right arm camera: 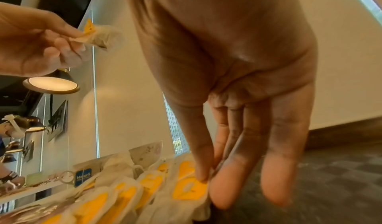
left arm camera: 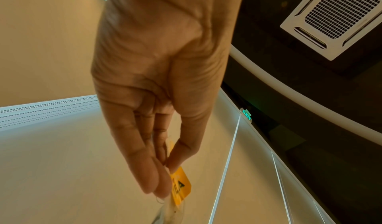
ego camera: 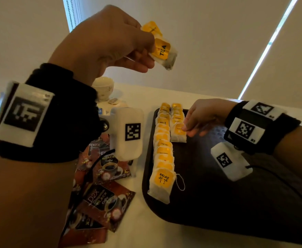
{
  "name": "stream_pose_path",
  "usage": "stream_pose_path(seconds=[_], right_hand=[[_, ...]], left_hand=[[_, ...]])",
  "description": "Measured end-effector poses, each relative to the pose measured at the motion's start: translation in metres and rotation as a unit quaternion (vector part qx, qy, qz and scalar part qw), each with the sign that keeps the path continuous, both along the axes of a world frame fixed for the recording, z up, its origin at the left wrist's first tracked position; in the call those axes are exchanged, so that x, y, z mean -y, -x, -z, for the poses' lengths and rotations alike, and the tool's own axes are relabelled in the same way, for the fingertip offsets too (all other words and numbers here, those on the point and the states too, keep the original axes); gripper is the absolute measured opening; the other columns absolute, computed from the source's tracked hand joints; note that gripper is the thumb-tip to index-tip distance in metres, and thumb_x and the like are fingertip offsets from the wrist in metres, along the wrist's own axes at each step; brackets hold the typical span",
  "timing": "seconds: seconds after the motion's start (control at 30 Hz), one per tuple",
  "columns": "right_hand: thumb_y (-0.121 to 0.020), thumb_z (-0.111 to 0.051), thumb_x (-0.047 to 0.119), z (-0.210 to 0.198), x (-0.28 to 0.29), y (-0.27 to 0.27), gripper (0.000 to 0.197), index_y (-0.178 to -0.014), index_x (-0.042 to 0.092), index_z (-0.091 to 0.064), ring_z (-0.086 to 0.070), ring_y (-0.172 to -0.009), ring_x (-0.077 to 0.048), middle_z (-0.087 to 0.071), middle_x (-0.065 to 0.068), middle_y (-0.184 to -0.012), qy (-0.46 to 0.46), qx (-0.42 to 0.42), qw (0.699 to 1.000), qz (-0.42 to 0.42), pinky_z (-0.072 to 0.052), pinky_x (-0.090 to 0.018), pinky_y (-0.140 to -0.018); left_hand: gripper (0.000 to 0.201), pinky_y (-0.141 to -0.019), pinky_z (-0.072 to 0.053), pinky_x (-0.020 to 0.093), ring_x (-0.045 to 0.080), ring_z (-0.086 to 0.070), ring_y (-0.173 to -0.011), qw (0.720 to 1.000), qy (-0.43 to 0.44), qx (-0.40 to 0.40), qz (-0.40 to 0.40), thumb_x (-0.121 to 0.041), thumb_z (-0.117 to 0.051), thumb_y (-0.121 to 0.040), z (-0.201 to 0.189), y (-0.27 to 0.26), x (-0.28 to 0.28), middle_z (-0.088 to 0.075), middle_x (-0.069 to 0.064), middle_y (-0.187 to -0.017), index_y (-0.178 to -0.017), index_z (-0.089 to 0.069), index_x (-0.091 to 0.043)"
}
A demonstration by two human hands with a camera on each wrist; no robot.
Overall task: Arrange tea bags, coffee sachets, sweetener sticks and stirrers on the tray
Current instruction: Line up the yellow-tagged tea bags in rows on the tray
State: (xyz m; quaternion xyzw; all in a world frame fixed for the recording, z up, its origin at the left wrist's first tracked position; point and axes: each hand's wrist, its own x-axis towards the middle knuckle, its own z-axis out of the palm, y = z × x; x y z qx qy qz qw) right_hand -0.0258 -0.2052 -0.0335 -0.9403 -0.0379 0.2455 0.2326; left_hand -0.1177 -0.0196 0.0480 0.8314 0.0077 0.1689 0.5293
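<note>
While a white table (ego camera: 143, 222) carries the whole arrangement, its largest item is a dark rectangular tray (ego camera: 236, 203), lying to the right of centre in the head view. Two rows of tea bags run along the tray's left part: a long left row (ego camera: 162, 154) of overlapping white bags with yellow labels (the nearest reads "RELAX"), and a shorter right row (ego camera: 177, 120) just beside it, reaching only the far half. Left of the tray, off it on the table, dark red-brown coffee sachets (ego camera: 103, 197) printed "D2X BLACK Coffee" lie in a loose overlapping heap. Beyond them stands a pale cup (ego camera: 104, 85) on a saucer, partly hidden by the left wrist. Sweetener sticks and stirrers cannot be made out.

Left hand (ego camera: 111, 43): raised well above the table, its thumb and fingertips pinching a small bunch of tea bags (ego camera: 162, 51), one label reading "TEA"; the left wrist view shows the thumb (left arm camera: 186, 149) closed against the fingers over a yellow label (left arm camera: 179, 185).

Right hand (ego camera: 203, 117): lowered over the tray, fingers nearly straight and close together, thumb (right arm camera: 200, 162) and index fingertip nipping the right edge of the nearest bag of the short row (right arm camera: 189, 190), which lies on the tray. Both wrists wear black bands with white marker blocks.
</note>
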Motion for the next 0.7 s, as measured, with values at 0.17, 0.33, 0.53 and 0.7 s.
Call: stream_pose_path(seconds=[0.17, 0.33, 0.53, 0.7], right_hand=[[-0.084, -0.067, 0.005, 0.005, -0.001, 0.002, 0.014, -0.096, 0.005, -0.061, -0.064, -0.069, -0.017, -0.068, -0.007, -0.084, -0.001, 0.045, 0.999, -0.018, -0.052, -0.031, -0.066], [-0.073, -0.079, 0.013, 0.009, 0.005, 0.005, 0.022, -0.082, 0.01, -0.059, -0.061, -0.059, -0.015, -0.063, -0.007, -0.072, -0.014, 0.111, 0.992, -0.055, -0.052, -0.033, -0.062], [-0.075, -0.077, 0.015, 0.011, 0.0, 0.017, 0.019, -0.09, 0.014, -0.065, -0.056, -0.059, -0.009, -0.057, 0.004, -0.07, -0.016, 0.127, 0.984, -0.123, -0.047, -0.02, -0.054], [-0.076, -0.076, 0.014, 0.017, -0.006, 0.009, 0.025, -0.097, 0.018, -0.064, -0.054, -0.061, -0.01, -0.055, 0.002, -0.076, 0.005, 0.133, 0.977, -0.164, -0.047, -0.024, -0.06]], left_hand=[[0.009, -0.054, -0.053, 0.015, 0.008, -0.07, -0.064, 1.0, -0.009, 0.002, 0.011, -0.016, -0.063, -0.088, -0.001, 0.0, 0.001, -0.069, 0.004, -0.074, -0.08, -0.063, -0.012], [0.008, -0.054, -0.053, 0.015, 0.009, -0.071, -0.065, 1.0, -0.009, 0.0, 0.018, -0.016, -0.062, -0.088, 0.0, 0.001, 0.001, -0.07, 0.004, -0.074, -0.083, -0.065, -0.011], [0.008, -0.058, -0.056, 0.019, 0.012, -0.071, -0.065, 1.0, -0.01, -0.012, 0.018, -0.013, -0.063, -0.087, 0.001, 0.0, 0.004, -0.07, 0.003, -0.065, -0.082, -0.066, -0.007], [0.009, -0.058, -0.056, 0.02, 0.013, -0.071, -0.066, 1.0, -0.01, -0.011, 0.027, -0.012, -0.064, -0.086, 0.001, -0.001, 0.004, -0.07, 0.002, -0.062, -0.08, -0.066, -0.006]])
